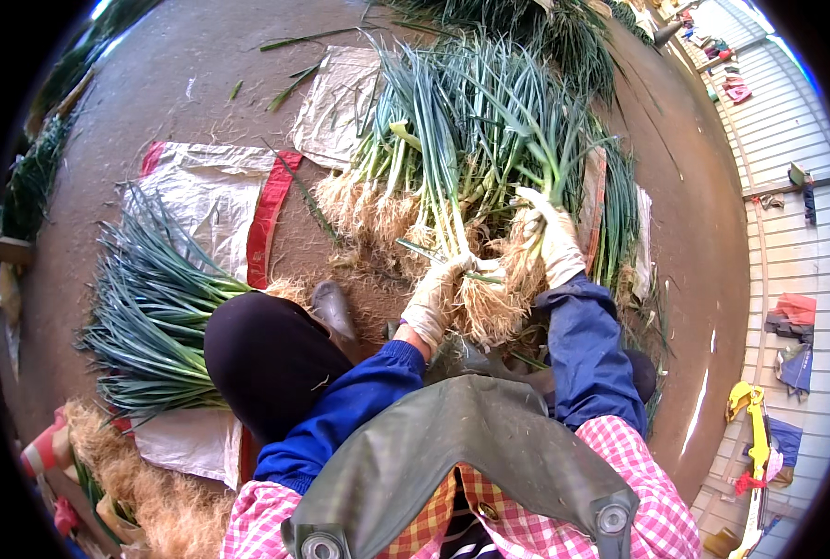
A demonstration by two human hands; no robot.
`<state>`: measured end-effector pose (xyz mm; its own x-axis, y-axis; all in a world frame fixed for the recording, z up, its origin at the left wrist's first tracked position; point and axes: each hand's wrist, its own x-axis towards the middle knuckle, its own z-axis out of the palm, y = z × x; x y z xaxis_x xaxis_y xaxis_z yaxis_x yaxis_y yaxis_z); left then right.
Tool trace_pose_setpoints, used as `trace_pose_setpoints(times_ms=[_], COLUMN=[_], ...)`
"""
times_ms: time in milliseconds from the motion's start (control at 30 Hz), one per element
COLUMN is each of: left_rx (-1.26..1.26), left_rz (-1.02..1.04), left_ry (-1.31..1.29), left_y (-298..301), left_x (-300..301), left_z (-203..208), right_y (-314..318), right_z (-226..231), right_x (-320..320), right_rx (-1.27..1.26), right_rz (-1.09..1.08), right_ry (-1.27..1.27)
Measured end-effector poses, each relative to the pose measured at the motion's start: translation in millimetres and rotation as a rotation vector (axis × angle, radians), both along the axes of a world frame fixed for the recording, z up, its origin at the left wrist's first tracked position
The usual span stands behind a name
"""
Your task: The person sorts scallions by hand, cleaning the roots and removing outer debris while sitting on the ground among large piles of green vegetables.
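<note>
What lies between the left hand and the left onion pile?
In the head view, a dark knee and grey shoe lie between the left hand and that onion pile.

Head-worn fisheye, facing down, hands close, edges unclear

Brightly lit, glare on floor, fisheye-curved wall, black corners

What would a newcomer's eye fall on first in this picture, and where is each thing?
Probably the heap of green onions, spread across the upper middle. Just below it, the gloved left hand grips a small bunch near its shaggy roots, and the gloved right hand holds another plant beside it. At left, a second pile fans out over white, red-edged sacking.
</note>
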<state>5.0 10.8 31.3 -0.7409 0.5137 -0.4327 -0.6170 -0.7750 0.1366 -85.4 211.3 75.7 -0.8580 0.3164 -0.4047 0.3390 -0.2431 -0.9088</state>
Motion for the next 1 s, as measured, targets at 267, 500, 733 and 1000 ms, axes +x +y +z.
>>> trace_pose_setpoints(times_ms=[267, 500, 733, 1000], left_rx=[-0.685, -1.362, -0.458, -0.694], left_rz=[-0.096, -0.239, 0.141, 0.08], left_ry=[0.144, 0.42, 0.166, 0.174], left_y=[-6, 5, 1, 14], left_x=[-3, -5, 18, 1], left_z=[4, -30, -5, -2], right_y=[-90, -73, -89, -62], right_z=[-67, -98, -38, -29], right_x=[-30, -46, -12, -8], right_rx=[0.874, 0.156, 0.006, 0.222], right_rz=[0.441, 0.363, 0.321, 0.317], right_ry=[0.081, -0.014, -0.146, 0.073])
